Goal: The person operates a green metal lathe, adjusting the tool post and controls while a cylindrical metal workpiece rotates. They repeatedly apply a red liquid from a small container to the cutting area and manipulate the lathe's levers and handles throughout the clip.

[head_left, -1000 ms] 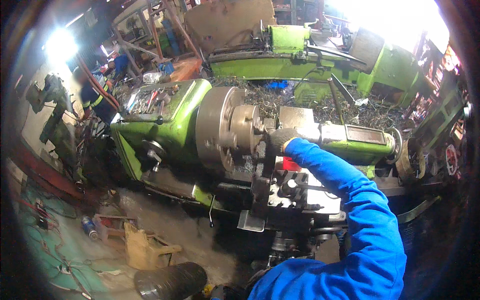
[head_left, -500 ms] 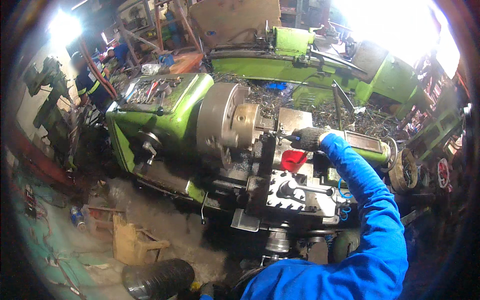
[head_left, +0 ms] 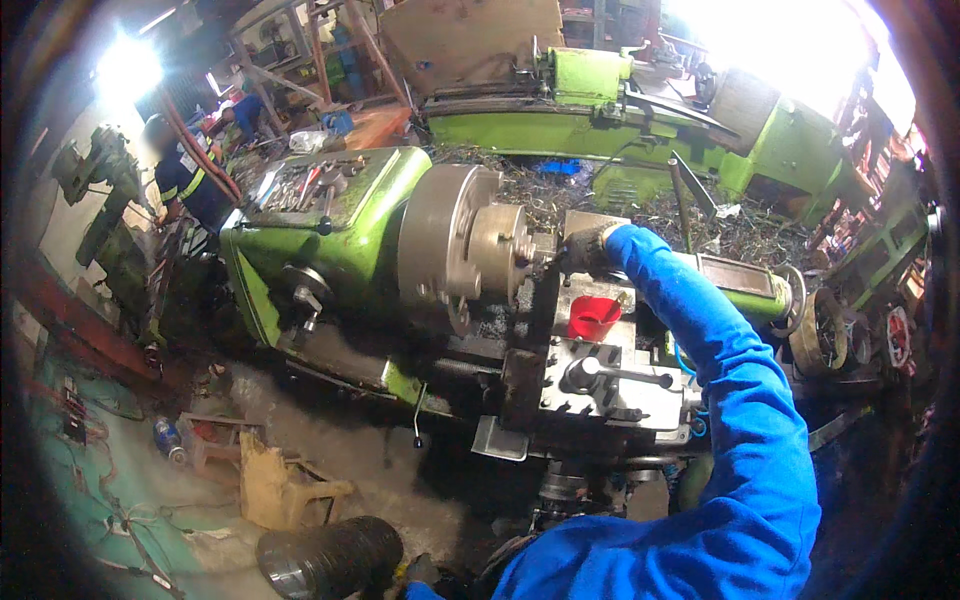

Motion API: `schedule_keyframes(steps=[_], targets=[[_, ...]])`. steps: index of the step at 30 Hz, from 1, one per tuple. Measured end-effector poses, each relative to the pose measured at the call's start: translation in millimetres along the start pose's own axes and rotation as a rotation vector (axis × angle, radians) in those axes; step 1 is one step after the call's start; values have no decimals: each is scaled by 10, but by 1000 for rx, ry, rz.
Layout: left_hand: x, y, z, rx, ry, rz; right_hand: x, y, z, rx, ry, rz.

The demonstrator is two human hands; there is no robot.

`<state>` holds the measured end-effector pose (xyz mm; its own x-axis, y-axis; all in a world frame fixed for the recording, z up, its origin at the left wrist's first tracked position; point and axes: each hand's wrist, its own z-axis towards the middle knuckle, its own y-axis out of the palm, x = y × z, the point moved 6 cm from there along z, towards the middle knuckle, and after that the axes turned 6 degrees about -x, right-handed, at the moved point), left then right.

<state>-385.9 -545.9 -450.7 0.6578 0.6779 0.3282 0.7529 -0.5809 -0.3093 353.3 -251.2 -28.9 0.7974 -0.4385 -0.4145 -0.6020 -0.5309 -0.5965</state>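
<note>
My right hand (head_left: 585,250), in a dark glove, reaches over the lathe's cross slide, close to the end of a round metal workpiece (head_left: 495,245) held in the large chuck (head_left: 428,235). Its fingers look closed, but what they hold is hidden behind the glove. Just nearer to me, a red cup (head_left: 590,318) with a thin stick in it stands on the slide. Beyond the cup toward me sits the square tool post (head_left: 600,378) with its lever handle. At the lower edge my left hand (head_left: 422,570) shows only in part, dark and unclear.
Several hand tools lie on the green headstock (head_left: 375,205). Metal shavings (head_left: 745,235) heap behind the lathe bed. A second green lathe (head_left: 530,132) stands farther back. At the far left is another person (head_left: 190,180). A dark cylinder (head_left: 330,558) and a wooden stool (head_left: 285,485) are on the floor.
My right hand has moved left toward the workpiece's end. The thin blue-tipped tool seen at its fingers before is now hidden. The view has shifted slightly.
</note>
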Motion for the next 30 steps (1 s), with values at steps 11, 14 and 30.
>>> schedule_keyframes(steps=[11, 14, 30], targets=[[-88, 161, -70, 13, -25, -11, 147, 381, -385, 272, -80, -523], [-117, 189, -20, 22, -20, -12, 132, 454, -719, 487, -87, -468], [748, -187, 426, -76, 369, 601, 188, 604, -427, 530, -103, -434]])
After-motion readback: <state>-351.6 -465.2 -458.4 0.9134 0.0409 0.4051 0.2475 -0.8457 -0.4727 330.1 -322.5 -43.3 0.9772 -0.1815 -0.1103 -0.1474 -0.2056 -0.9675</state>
